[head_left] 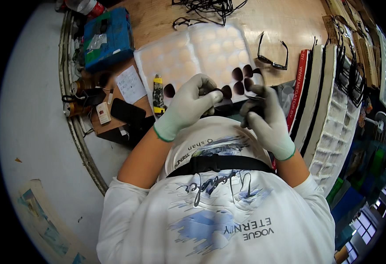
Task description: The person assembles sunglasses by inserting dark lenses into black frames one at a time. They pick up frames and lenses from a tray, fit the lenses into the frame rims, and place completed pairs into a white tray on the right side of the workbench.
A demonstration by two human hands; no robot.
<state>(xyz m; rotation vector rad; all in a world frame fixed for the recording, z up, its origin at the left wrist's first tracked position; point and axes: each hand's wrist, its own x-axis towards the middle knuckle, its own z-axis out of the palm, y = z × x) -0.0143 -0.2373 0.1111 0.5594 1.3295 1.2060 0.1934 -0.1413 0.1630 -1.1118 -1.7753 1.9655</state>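
Observation:
Both my hands wear pale work gloves with green cuffs, raised close together at the table's near edge. My left hand [191,99] is closed, thumb and fingers pinching a dark glasses frame [219,91]. Opposite it, my right hand [267,116] has its fingers curled in around something dark that I cannot make out. Just beyond them, several dark tinted lenses [238,74] lie on a white padded sheet [197,31] with rows of round pockets. One more lens [169,90] rests left of my left hand, beside a yellow and black utility knife [158,94].
Black glasses [273,65] lie at the right, and a tangle of frames [210,9] at the back. Stacked trays [329,132] stand close by my right arm. On the left are a blue box [109,39], a paper note [131,83] and a black phone [128,112].

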